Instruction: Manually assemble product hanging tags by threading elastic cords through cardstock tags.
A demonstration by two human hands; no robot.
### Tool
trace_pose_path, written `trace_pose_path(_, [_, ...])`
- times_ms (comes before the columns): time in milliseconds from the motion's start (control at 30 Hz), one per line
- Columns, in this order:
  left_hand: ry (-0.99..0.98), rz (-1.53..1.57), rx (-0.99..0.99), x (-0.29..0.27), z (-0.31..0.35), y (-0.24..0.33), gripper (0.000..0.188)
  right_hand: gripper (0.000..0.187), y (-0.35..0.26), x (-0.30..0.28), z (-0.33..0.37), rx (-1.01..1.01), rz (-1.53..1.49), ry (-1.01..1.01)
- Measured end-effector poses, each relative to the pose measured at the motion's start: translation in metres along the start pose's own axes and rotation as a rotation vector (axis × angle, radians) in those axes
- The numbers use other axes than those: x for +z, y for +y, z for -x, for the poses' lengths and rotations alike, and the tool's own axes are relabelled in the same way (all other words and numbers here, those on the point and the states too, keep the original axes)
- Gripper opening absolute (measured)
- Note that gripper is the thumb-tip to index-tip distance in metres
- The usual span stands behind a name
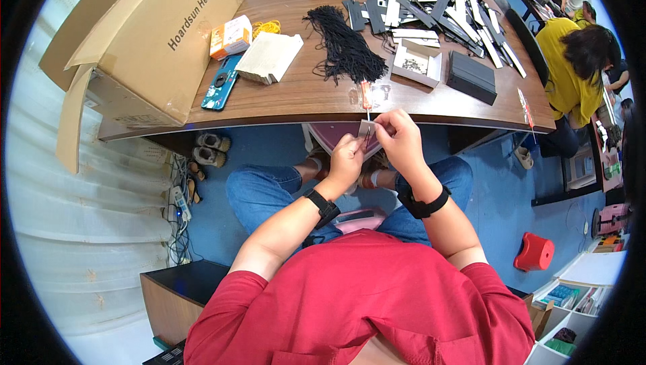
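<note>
Head view: table (pixel 282 104), brown wood grain, smooth. Box (pixel 158 52), corrugated cardboard, flaps open, at the table's left end. Strips (pixel 441 5), flat, white and black, heaped toward the far right corner. Cords (pixel 346 45), black, stringy, bundled toward the front edge. Left hand (pixel 346 162) and right hand (pixel 402 139), fingertips pinched on card. Tool (pixel 366 96), orange handle, thin shaft, at front edge. Card (pixel 365 128), small, flat, greyish, just off front edge's middle.
</note>
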State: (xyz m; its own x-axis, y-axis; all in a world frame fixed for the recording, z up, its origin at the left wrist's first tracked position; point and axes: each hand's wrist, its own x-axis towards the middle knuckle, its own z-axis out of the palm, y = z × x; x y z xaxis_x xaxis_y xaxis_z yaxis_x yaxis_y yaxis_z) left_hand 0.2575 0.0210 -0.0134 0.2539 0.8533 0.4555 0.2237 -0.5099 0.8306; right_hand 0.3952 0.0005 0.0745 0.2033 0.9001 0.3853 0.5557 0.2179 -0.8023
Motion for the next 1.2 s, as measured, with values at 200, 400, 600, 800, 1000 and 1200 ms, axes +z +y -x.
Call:
trace_pose_path(200, [0.012, -0.029, -0.004, -0.004, 0.004, 0.003, 0.013, 0.010, -0.005, -0.005, 0.016, -0.068, 0.011, -0.036])
trace_pose_path(400, [-0.093, -0.055, -0.048, -0.024, 0.008, 0.001, 0.013, 0.011, 0.000, -0.004, 0.030, -0.180, 0.150, -0.175])
trace_pose_path(600, [-0.238, 0.084, -0.206, -0.044, 0.015, 0.008, 0.013, 0.015, 0.013, 0.008, 0.026, 0.416, -0.394, -0.228])
trace_pose_path(800, [-0.267, 0.255, -0.416, -0.050, 0.021, 0.029, 0.019, 0.011, 0.016, 0.016, 0.016, 0.489, -0.581, -0.190])
trace_pose_path(1000, [-0.222, 0.533, -0.733, -0.066, 0.017, 0.041, 0.013, 0.009, 0.009, 0.012, 0.017, 0.240, -0.259, -0.018])
trace_pose_path(1200, [-0.189, 0.702, -0.812, -0.083, 0.001, 0.052, 0.012, 0.010, -0.001, -0.007, 0.004, 0.828, -1.247, -0.236])
